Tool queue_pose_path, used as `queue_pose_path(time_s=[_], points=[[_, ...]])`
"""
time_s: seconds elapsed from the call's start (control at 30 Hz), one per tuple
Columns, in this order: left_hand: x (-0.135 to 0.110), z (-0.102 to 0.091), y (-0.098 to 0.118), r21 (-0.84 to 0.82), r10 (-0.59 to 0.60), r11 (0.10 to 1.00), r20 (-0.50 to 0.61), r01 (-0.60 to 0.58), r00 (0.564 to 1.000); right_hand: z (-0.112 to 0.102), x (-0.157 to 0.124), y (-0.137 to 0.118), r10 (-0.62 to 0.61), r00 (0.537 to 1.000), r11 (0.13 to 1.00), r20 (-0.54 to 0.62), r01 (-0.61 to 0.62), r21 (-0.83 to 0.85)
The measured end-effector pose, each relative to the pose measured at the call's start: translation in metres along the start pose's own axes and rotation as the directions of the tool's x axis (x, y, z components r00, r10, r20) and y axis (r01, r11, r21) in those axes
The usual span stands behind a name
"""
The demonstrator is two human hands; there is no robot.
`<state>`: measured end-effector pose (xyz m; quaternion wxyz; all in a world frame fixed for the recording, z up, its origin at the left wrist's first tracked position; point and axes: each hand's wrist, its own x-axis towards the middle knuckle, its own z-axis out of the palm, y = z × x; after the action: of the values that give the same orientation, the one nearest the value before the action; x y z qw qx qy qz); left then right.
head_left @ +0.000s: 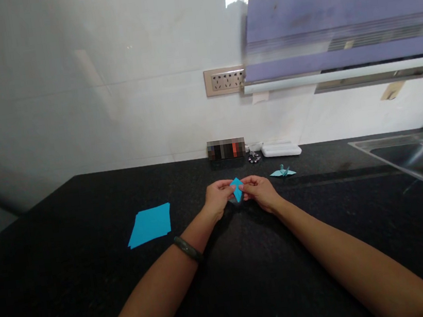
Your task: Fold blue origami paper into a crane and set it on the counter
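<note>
Far left: flat blue sheets point(150, 225) lie in a loose stack on the counter point(75, 280), well apart from the hands. They sit within reach of the left arm, which probably explains the placing.

Left forearm: a dark bracelet point(187, 248) sits at the wrist.

Left hand point(216, 197): closed, with thumb and fingertips pinching the left edge of the folded paper point(237, 189).

Centre: the folded paper is a small blue kite shape with its point down. It is held between the two hands, directly ahead of the person. It cannot be determined whether its lower tip touches the counter.

Right hand point(260, 191): closed in the same way on the right edge. The hands are together, fingertips nearly meeting across the paper. Gripping from both sides appears meant to hold the creases flat and the piece steady.

Right of the hands: a finished blue crane point(282, 172) stands near them but out of their way, behind and to the right.

Far right: a steel sink point(409, 153) is set into the counter, well apart from the paper.

Surface: the counter is black speckled stone. The blue paper shows clearly against it.

Back edge: a blurred item that cannot be identified, a small dark object and a white tray point(281, 149) stand against the wall point(70, 94).

Room: the wall is pale and glossy. It carries a socket strip point(224, 80) above the counter. To the strip's right, a blind point(333, 17) hangs over a window.
</note>
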<state>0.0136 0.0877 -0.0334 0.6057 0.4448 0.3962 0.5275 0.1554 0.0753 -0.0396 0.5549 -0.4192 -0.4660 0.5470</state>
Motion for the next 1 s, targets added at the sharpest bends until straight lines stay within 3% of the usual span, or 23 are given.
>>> queue_pose_path(time_s=[0.53,0.73,0.83,1.0], points=[[-0.01,0.001,0.003,-0.099,-0.041,0.994,0.049,0.046,0.998,0.001,-0.004,-0.007,-0.016,1.0,0.999,-0.011,0.016,-0.039],[-0.009,-0.006,0.006,-0.019,-0.154,0.987,0.126,0.157,0.98,-0.002,-0.008,-0.01,-0.086,0.996,0.986,-0.005,0.084,-0.143],[-0.009,-0.005,0.007,0.078,-0.134,0.989,0.095,0.126,0.986,-0.002,-0.009,-0.01,-0.112,0.994,0.977,0.004,0.111,-0.182],[-0.009,-0.003,0.005,0.082,-0.045,0.996,0.025,0.043,0.999,-0.001,-0.009,-0.009,-0.096,0.995,0.979,0.027,0.1,-0.177]])
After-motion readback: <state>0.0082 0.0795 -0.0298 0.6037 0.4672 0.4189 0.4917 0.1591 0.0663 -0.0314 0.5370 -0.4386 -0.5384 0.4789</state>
